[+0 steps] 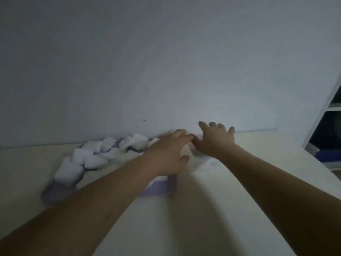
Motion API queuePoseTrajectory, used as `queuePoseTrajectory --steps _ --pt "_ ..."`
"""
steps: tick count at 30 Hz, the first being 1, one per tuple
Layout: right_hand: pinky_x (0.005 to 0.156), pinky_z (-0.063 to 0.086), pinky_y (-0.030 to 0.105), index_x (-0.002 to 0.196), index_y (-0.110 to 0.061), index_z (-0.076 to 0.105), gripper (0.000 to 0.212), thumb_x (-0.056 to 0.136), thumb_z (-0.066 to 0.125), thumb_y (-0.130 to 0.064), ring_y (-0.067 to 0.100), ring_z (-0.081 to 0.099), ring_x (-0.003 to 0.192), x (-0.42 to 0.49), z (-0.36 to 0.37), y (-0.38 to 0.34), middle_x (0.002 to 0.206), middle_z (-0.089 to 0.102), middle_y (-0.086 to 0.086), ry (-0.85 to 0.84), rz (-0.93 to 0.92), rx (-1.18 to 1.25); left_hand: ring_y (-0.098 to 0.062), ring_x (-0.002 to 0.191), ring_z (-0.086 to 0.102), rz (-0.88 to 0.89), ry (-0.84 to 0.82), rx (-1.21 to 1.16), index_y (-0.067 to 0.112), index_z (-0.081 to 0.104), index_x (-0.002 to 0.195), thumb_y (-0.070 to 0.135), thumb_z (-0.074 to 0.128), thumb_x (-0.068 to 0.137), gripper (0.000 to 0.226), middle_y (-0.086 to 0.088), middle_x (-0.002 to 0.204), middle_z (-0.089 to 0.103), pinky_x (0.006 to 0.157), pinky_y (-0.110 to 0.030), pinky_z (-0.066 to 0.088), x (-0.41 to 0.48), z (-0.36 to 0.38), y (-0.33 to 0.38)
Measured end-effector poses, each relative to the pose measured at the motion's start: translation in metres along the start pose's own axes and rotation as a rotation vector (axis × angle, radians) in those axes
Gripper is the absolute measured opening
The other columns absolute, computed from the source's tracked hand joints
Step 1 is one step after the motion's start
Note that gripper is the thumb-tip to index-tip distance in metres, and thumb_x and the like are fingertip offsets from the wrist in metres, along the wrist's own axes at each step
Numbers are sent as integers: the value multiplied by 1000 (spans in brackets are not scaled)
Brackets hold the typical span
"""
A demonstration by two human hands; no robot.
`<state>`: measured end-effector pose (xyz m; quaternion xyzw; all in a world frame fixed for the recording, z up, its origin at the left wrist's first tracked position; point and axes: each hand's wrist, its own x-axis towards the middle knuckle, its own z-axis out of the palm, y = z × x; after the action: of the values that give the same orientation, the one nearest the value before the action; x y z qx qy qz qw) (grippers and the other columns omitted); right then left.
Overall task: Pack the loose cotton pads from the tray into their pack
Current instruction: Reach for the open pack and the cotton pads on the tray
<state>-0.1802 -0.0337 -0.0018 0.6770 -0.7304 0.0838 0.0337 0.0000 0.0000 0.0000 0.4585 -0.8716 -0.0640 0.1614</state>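
Blurred, dim; no writing was readable. Left hand [166, 154] hid part of the tray [160, 188], grip impossible to tell; cotton pads [86, 159] heaped left. Right hand [215, 140] was spread, holding nothing.

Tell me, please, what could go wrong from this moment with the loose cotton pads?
1. The white loose cotton pads lie heaped over the rim of the flat purple tray. The left hand reaches across that tray, so its forearm might sweep some pads onto the cream table.
2. The left hand and the right hand nearly touch at the tray's far corner, so they may hinder each other.
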Motion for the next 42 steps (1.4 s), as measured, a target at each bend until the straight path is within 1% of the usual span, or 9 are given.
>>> queuePoseTrajectory --steps 6,12,17,21,27,33,37,40,42 --pt "103 35 51 129 -23 60 59 96 31 -62 36 46 129 -34 29 20 138 56 9 175 186 167 -26 155 19 -32 -88 20 33 17 161 42 59 95 79 -2 170 19 126 -41 20 -12 31 26" --pt "89 47 36 126 -21 65 36 96 53 -34 28 57 118 -29 57 27 137 56 2 549 219 665 -32 119 42 -100 93 275 29 38 149 58 55 91 67 -2 135 44 100 -45 44 17 51 19" --pt "95 36 24 140 -21 53 43 103 46 -42 18 57 124 -22 68 29 144 54 -4 535 302 965 -25 108 49 -74 161 176 24 59 119 64 60 85 53 0 113 50 85 -45 51 45 57 9" --pt "106 40 34 147 -23 45 49 103 40 -46 21 56 128 -17 69 35 143 58 -3 515 365 1067 -26 98 57 37 240 221 19 62 106 63 55 88 48 -2 102 57 75 -42 51 52 66 -2" --pt "95 40 32 124 -18 56 39 110 27 -40 21 56 117 -19 70 39 124 62 -1 586 307 1135 -26 88 62 24 152 269 25 62 109 74 43 93 56 1 102 60 68 -34 41 63 46 2" --pt "118 30 53 136 -3 59 53 104 37 -39 33 41 140 -30 63 28 147 50 17 716 219 655 -24 85 63 -196 255 41 25 66 99 64 54 93 41 3 96 69 77 -36 53 80 -11 11" --pt "83 52 41 97 -14 79 29 96 59 -34 26 63 99 -52 60 12 105 69 5 684 -200 603 -20 101 63 -341 330 -337 21 60 122 33 69 92 34 2 120 63 80 -27 48 91 -16 -4" --pt "71 52 35 101 -26 77 28 88 63 -46 21 65 88 -62 59 -3 97 70 -6 426 -378 476 -24 120 59 -384 284 -405 21 45 147 23 71 89 64 -1 147 49 98 -35 52 78 -9 -19" --pt "71 51 35 104 -28 76 29 86 59 -44 24 67 86 -63 62 -7 94 72 -6 359 -371 324 -22 122 60 -367 233 -358 22 48 145 20 70 89 60 0 146 52 102 -38 52 61 -4 -28"
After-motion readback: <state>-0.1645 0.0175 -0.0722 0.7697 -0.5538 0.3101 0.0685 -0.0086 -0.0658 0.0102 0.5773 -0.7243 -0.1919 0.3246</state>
